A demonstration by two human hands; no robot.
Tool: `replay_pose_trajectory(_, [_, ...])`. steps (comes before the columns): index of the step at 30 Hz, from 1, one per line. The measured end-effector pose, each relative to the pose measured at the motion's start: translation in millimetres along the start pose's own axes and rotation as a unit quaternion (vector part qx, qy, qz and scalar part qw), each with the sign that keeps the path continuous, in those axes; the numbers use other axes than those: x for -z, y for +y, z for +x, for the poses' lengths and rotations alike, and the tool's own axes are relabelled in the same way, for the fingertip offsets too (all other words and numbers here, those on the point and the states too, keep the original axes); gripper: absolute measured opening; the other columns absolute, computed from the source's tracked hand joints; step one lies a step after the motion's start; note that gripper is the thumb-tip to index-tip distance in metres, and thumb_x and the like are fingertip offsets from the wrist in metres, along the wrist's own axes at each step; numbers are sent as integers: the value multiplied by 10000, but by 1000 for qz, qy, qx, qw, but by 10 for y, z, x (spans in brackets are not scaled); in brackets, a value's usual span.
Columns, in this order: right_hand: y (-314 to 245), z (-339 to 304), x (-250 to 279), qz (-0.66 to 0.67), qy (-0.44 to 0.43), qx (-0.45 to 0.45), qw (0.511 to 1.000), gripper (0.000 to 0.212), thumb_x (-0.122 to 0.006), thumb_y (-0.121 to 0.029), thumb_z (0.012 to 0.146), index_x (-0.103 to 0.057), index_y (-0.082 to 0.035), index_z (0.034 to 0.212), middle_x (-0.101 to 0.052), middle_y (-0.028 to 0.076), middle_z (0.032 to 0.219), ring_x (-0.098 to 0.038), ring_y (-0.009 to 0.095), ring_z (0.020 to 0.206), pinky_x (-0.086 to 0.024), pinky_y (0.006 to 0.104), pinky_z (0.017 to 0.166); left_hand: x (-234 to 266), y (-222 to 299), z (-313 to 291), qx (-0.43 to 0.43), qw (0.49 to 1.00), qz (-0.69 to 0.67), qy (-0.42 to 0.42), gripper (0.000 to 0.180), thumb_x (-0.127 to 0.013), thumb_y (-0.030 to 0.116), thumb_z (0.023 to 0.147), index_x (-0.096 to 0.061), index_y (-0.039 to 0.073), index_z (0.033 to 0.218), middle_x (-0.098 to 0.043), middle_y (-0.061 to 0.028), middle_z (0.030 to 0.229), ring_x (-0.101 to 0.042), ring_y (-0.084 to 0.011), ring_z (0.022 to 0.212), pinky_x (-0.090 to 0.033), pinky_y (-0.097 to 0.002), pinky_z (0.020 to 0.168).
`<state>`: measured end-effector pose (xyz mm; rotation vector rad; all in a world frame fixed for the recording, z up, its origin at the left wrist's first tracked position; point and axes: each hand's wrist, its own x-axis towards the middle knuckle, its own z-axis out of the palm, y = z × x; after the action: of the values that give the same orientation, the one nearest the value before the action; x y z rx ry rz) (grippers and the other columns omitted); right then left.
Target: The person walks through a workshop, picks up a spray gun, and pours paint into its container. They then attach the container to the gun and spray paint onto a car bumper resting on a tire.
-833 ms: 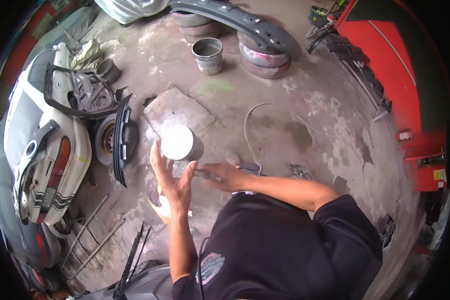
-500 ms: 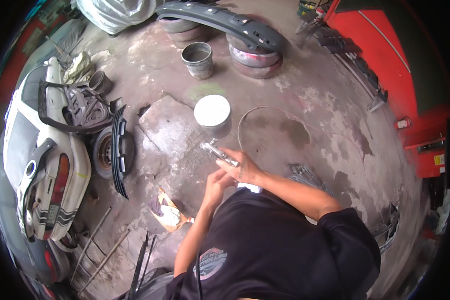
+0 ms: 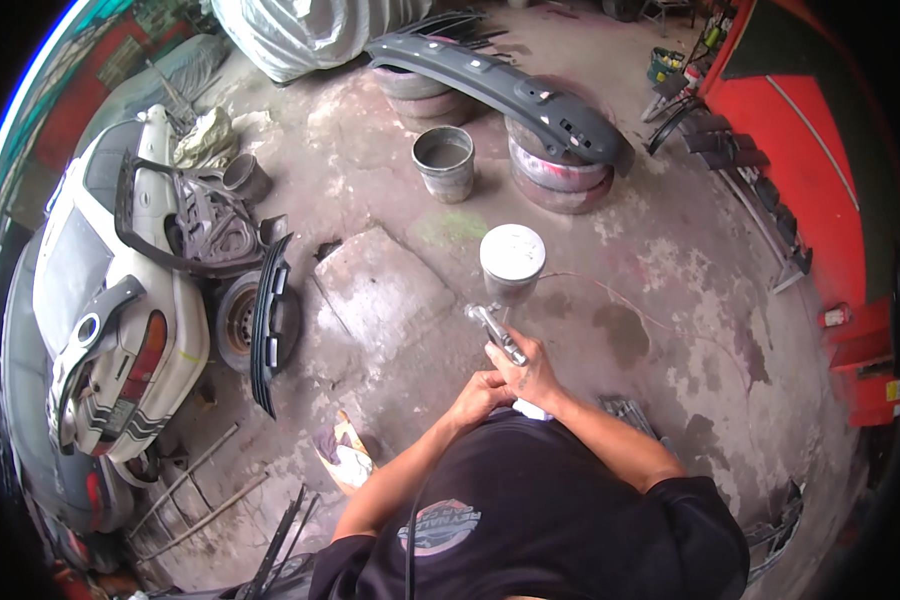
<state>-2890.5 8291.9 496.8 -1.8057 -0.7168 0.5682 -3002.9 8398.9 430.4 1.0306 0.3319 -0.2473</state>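
Observation:
My right hand [image 3: 532,372] is closed round a silver spray gun [image 3: 500,336], held in front of my waist. A grey cup with a round white lid [image 3: 512,246] appears just beyond the gun's body and seems to belong to it. My left hand [image 3: 481,396] presses against the underside of my right hand, its fingers bent together; whatever they hold is hidden. Between my right wrist and dark shirt shows a small white item [image 3: 532,409], too covered to name. A thin dark cord [image 3: 411,540] hangs down over my shirt.
A grey bumper [image 3: 500,82] rests across stacked tyres [image 3: 562,188], with a grey bucket [image 3: 444,175] nearby. On the left are a white car [image 3: 160,330], a wheel [image 3: 242,328] and a black grille strip [image 3: 266,345]. A hose [image 3: 630,303] lies on the stained floor.
The surroundings have shifted right and down in view as my head turned. Against the floor, the gun and white-lidded cup have moved slightly right. Both hands keep their hold.

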Motion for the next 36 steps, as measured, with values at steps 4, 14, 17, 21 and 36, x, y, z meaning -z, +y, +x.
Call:
replay_pose_trajectory(4, [19, 193, -47, 0, 44, 41, 998, 442, -641, -170, 989, -599, -51, 1413, -692, 146, 874, -661, 203, 749, -528, 362, 705, 150, 30, 163, -19, 1000, 1, -2, 184, -715, 81, 960, -744, 1, 1124, -743, -36, 993, -658, -108, 852, -518, -278, 787])
replay_pose_trajectory(14, [-261, 707, -438, 32, 84, 8, 996, 282, -672, -171, 977, -652, -18, 1213, -692, 112, 840, -665, 202, 726, -528, 376, 675, 831, 285, 293, 11, 996, -65, -54, 170, -729, 113, 980, -731, 39, 1133, -679, 21, 935, -541, -61, 770, -456, -248, 705])
replay_pose_trajectory(17, [-366, 921, -655, 1, 98, -1, 995, 307, -658, -223, 981, -648, -14, 1206, -690, 139, 841, -679, 258, 736, -526, 396, 679, 1050, 591, 285, -1, 995, -70, -72, 177, -725, 113, 983, -727, 35, 1142, -667, 28, 921, -535, -58, 760, -445, -235, 692])
replay_pose_trajectory(21, [-512, 1241, -1048, 1, 141, 24, 990, 263, -669, -173, 979, -659, 4, 1173, -676, 98, 795, -640, 187, 660, -508, 356, 605, 1486, 876, 259, -2, 989, -99, -108, 194, -725, 109, 983, -722, 30, 1160, -669, 30, 920, -537, -58, 744, -449, -233, 680])
replay_pose_trajectory(36, [-846, 1668, -1920, 7, 150, -66, 986, 326, -675, -252, 1005, -687, 24, 1179, -672, 101, 760, -620, 167, 656, -501, 357, 613, 2454, 1021, 26, -13, 974, -170, -149, 141, -742, 123, 973, -731, 88, 1109, -645, 72, 868, -536, -43, 720, -455, -234, 664])
